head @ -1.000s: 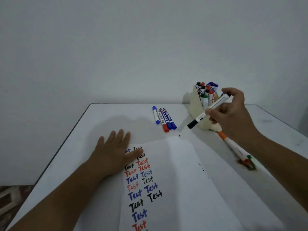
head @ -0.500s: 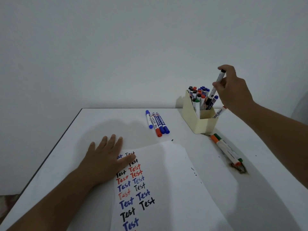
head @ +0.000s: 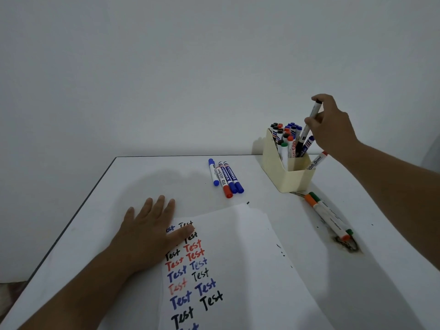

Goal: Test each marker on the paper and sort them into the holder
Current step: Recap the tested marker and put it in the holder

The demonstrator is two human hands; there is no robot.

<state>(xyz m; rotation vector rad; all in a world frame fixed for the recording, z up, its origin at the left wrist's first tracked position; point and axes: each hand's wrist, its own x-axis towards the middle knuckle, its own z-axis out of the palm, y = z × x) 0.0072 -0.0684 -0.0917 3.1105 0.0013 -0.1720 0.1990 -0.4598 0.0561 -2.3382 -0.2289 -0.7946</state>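
black marker (head: 308,126) tilted into cream holder (head: 296,179), paper (head: 238,270) flat

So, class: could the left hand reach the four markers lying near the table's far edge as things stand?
Probably yes. The left hand lies flat on the paper, holding nothing, and only bare table separates it from the four markers.

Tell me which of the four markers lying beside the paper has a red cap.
The second from the left: its cap is red and reaches nearest the paper; the other three are blue-capped.

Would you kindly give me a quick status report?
Right hand grips black marker, lowering into holder. Left hand flat on paper. Nothing blocking.
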